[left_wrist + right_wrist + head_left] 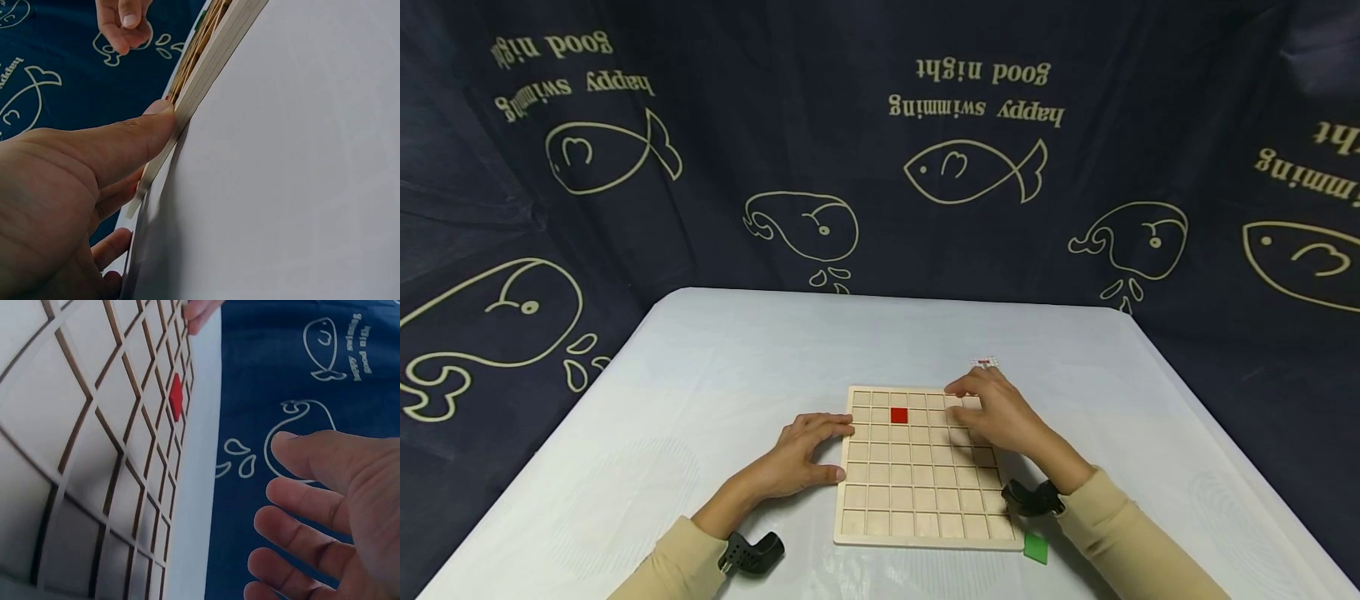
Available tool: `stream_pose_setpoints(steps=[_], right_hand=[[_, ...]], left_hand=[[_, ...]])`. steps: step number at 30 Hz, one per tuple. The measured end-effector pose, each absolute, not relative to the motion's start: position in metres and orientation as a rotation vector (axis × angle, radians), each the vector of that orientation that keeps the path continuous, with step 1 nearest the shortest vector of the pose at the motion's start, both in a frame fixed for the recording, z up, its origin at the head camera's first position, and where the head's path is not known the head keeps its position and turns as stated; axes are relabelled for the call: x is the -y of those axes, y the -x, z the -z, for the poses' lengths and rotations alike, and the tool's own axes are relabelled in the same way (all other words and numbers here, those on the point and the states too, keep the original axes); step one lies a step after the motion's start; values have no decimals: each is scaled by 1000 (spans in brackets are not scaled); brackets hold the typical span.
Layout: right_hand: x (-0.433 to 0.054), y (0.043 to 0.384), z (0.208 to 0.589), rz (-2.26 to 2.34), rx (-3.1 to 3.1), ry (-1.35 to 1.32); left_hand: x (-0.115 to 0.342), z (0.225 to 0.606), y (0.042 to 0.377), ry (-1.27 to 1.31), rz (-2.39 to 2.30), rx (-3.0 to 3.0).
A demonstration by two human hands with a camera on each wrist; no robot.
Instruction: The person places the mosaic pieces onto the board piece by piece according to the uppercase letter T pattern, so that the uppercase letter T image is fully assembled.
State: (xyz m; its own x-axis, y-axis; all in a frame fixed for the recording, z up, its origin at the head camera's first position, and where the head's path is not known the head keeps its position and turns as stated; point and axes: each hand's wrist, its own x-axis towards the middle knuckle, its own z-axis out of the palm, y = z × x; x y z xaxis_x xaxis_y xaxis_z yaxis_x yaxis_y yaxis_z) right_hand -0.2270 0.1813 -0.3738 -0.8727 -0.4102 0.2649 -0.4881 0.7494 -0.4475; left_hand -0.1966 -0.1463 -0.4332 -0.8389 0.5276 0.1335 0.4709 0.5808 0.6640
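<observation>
Observe one red tile [898,415] seated among bare visible cells [922,475] of the grid board [928,542], a green tile [1036,548] unplaced beside its near right corner, a straight-fingered left hand [800,457] touching its left edge, and an empty, relaxed right hand [996,412] over its far right.

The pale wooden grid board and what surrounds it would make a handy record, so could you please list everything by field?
Main object: pale wooden grid board, flat on a white table
In the grid: red square tile, second row from the far edge, third column from the left
Near right corner: flat green square tile, on the table
Beyond far edge: small red-and-white item, details unclear
Left hand: touching the board's left edge
Right hand: above the board's far right, nothing visibly held
</observation>
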Motion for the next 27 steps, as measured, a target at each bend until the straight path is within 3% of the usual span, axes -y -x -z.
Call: stream_pose_setpoints(steps=[27], right_hand=[[-219, 220, 377, -761, 2782, -553]], left_hand=[[145, 434, 197, -867, -1099, -2730]])
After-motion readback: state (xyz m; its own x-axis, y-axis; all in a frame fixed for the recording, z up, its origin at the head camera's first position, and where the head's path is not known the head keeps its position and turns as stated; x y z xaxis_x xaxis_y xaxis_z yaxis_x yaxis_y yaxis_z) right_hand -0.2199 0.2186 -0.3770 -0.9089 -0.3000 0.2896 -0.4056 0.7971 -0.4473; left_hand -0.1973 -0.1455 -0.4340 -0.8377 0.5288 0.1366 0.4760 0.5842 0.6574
